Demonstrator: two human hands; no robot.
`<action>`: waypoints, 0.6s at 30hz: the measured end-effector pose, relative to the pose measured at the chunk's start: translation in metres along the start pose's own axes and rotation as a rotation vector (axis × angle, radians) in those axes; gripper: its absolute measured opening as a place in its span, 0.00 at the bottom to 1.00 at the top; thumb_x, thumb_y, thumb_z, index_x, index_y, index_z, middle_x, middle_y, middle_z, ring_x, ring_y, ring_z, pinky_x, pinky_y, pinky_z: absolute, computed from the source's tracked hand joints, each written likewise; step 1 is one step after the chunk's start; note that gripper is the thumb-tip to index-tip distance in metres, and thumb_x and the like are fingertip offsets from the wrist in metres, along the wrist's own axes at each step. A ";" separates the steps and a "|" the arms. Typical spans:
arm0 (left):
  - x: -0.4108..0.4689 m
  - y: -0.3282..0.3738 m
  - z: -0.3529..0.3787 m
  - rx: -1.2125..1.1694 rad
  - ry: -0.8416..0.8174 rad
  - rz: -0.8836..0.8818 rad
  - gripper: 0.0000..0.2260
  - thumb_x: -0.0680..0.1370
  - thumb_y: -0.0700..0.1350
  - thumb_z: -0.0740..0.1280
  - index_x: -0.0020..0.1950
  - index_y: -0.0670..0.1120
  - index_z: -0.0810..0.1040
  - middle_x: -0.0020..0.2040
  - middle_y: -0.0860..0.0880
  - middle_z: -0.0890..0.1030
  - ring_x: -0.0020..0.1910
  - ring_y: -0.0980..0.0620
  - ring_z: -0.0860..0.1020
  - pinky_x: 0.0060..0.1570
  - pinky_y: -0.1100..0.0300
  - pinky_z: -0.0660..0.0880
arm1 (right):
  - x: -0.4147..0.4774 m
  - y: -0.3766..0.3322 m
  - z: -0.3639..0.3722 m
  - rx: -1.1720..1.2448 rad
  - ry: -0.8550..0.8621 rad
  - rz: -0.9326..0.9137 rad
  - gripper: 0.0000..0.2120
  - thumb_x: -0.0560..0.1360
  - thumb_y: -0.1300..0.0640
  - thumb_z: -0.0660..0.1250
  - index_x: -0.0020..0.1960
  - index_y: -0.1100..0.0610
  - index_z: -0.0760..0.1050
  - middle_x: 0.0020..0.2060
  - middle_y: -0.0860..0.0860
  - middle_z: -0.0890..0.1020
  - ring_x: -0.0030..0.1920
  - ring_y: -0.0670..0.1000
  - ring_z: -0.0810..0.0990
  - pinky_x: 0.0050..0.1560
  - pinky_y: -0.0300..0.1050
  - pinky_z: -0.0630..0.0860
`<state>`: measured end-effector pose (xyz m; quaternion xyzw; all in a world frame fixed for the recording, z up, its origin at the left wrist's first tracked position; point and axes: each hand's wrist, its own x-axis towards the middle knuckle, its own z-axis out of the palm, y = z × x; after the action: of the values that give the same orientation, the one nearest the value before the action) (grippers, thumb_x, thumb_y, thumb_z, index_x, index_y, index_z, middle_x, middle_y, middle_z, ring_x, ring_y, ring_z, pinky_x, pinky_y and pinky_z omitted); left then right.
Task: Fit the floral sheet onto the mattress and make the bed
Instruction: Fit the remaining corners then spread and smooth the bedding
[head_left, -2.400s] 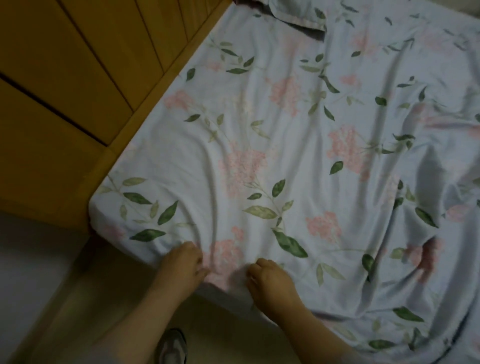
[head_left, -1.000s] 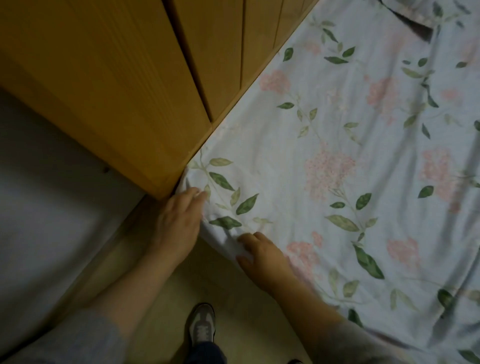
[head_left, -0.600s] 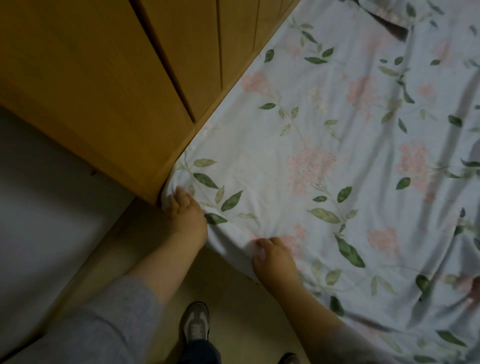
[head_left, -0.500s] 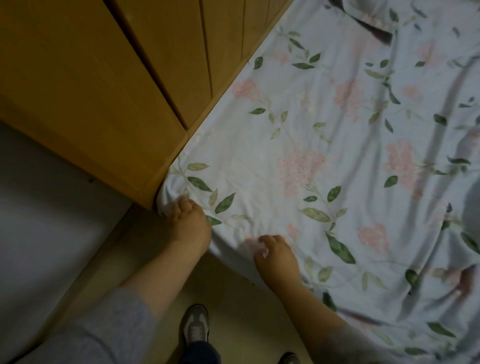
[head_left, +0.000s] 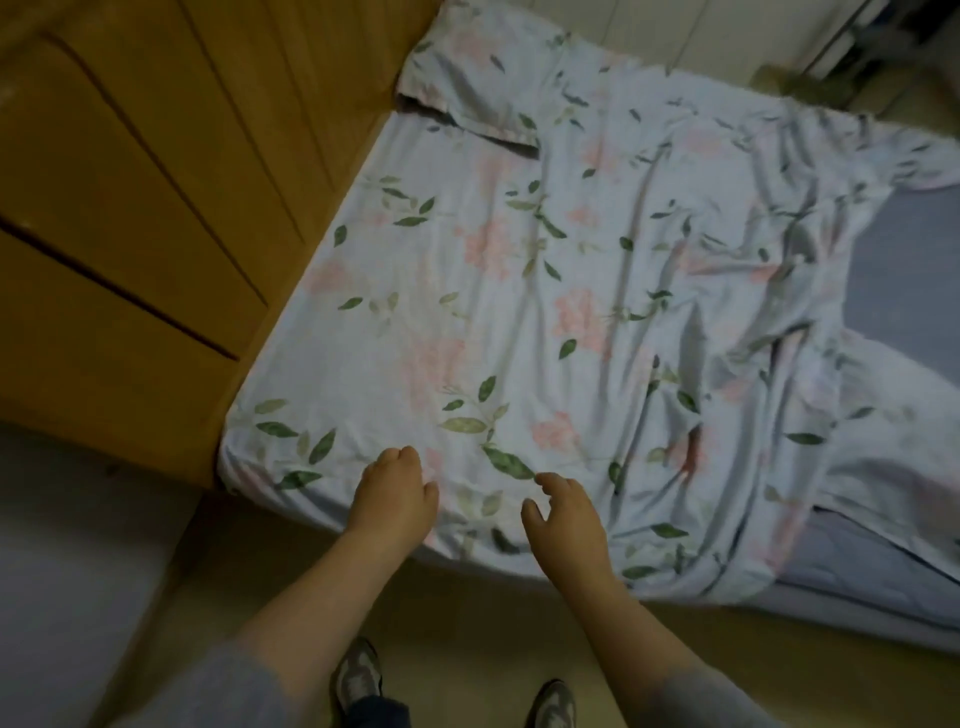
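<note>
A moment ago both hands were down at the near corner by the wooden cupboard (head_left: 130, 208), tucking the floral sheet (head_left: 519, 322) in. Now they have come away from that corner. The left hand (head_left: 396, 488) rests on the sheet by the front edge, its fingers curled in close together. The picture is blurry, so we cannot tell if it pinches any cloth. The right hand (head_left: 566, 514) is just beside it, fingers loose and a little apart, holding nothing. The sheet lies on the mattress (head_left: 904, 270), and the near corner looks snug, so we think that corner is done. But on the right the sheet is bunched up and the grey mattress shows bare. We think that side needs pulling over next. The pillow (head_left: 478, 83) lies at the far end.
</note>
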<state>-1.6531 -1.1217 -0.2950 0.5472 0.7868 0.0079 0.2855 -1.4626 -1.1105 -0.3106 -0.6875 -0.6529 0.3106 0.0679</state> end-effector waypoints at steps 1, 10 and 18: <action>-0.008 0.014 -0.002 -0.004 -0.002 0.020 0.15 0.80 0.51 0.58 0.60 0.42 0.70 0.60 0.42 0.73 0.56 0.45 0.74 0.55 0.55 0.72 | -0.007 0.008 -0.014 0.016 0.008 0.015 0.20 0.78 0.52 0.61 0.69 0.53 0.68 0.63 0.52 0.74 0.60 0.52 0.75 0.58 0.46 0.72; -0.073 0.227 -0.003 -0.006 0.003 0.251 0.15 0.80 0.49 0.58 0.60 0.40 0.71 0.59 0.40 0.73 0.55 0.42 0.74 0.52 0.54 0.73 | -0.050 0.134 -0.196 0.162 0.178 0.069 0.21 0.79 0.52 0.60 0.70 0.54 0.66 0.65 0.53 0.72 0.59 0.53 0.75 0.54 0.45 0.74; -0.116 0.423 0.046 0.049 -0.067 0.463 0.15 0.80 0.49 0.58 0.60 0.40 0.71 0.60 0.40 0.72 0.55 0.42 0.74 0.52 0.55 0.71 | -0.084 0.281 -0.328 0.211 0.305 0.229 0.21 0.78 0.52 0.62 0.69 0.55 0.67 0.64 0.55 0.74 0.62 0.55 0.73 0.61 0.53 0.73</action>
<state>-1.2418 -1.0666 -0.1451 0.7196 0.6305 0.0356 0.2886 -1.0499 -1.1263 -0.1606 -0.7855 -0.5164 0.2750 0.2017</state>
